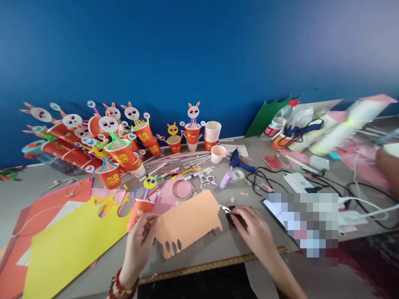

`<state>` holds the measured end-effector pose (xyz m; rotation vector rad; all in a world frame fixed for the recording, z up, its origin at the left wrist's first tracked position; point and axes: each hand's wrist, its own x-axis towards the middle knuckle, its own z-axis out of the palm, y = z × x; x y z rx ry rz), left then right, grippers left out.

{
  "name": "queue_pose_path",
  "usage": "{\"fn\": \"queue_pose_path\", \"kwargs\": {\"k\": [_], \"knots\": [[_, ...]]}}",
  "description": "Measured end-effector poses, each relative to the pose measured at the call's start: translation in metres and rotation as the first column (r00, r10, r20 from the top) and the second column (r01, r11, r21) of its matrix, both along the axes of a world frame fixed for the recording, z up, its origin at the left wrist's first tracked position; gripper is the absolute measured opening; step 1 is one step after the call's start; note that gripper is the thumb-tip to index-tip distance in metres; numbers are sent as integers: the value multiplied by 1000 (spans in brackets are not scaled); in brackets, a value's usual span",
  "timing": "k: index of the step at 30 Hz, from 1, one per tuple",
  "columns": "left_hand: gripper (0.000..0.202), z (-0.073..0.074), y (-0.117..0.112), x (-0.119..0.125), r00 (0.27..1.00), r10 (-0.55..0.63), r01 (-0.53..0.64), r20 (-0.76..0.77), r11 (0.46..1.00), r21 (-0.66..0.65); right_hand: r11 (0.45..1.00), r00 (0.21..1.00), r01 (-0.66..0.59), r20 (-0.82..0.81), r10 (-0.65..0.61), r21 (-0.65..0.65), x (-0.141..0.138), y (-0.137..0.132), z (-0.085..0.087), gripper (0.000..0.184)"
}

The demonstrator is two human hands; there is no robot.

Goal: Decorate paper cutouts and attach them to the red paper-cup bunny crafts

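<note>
My left hand [141,234] pinches the left edge of a sheet of orange paper [191,218]. Cut-out notches run along the sheet's lower edge. On the other side, my right hand [249,226] is closed around the dark handles of a pair of scissors [225,209]. The silver blades point at the paper's right edge; whether they touch it I cannot tell. Just behind my left hand stands an orange paper cup [140,207] with a yellow animal face [150,182] on top.
Several decorated cups [120,153] crowd the left back. Yellow paper [77,241] lies at left. Behind the sheet are a glue stick [226,180], a blue glue gun [240,161] and stacked cups [212,133]. Cables and a phone [280,220] lie right; another person's hand [387,166] is far right.
</note>
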<state>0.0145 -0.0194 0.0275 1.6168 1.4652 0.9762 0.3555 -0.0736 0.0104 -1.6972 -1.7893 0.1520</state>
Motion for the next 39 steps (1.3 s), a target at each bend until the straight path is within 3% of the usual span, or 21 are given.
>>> {"fn": "queue_pose_path", "kwargs": {"k": [3,6,9,13,16,20,23,27,31,35,39], "knots": [[24,-2,-1,2,1000,-6,6,8,1000,-10,996,977,-23,-214,5,-81,-10,-1,7,13],[24,-6,-2,3,1000,-21,21,8,1000,-21,959,867,-165,-497,30,-230,-24,-2,11,23],[24,-10,-5,5,1000,-16,16,12,1000,-14,944,797,-234,-602,51,-230,-35,1,9,31],[21,-12,-7,5,997,-45,47,-61,998,35,947,823,-221,-565,52,-235,-41,2,2,28],[19,-13,-7,4,976,-51,83,-214,986,145,947,884,-211,-461,79,-243,-41,0,-3,25],[14,-12,-8,8,907,16,168,-422,902,397,959,961,-165,-256,103,-233,-39,-3,-8,25],[17,-6,-10,16,888,-19,258,-459,848,463,955,971,-182,-196,137,-233,-38,-3,-8,26],[23,1,-16,35,844,-273,465,-461,801,377,954,976,-197,-138,169,-226,-41,-1,-8,25],[43,0,-17,55,627,-500,723,-598,659,207,958,981,-192,-66,182,-214,-45,-1,-8,23],[52,-7,-12,66,449,-558,811,-698,583,56,976,991,-132,-39,127,-174,-39,-3,0,19],[47,-9,-6,68,403,-562,822,-722,569,16,994,996,-59,60,65,-94,-25,0,8,18]]}}
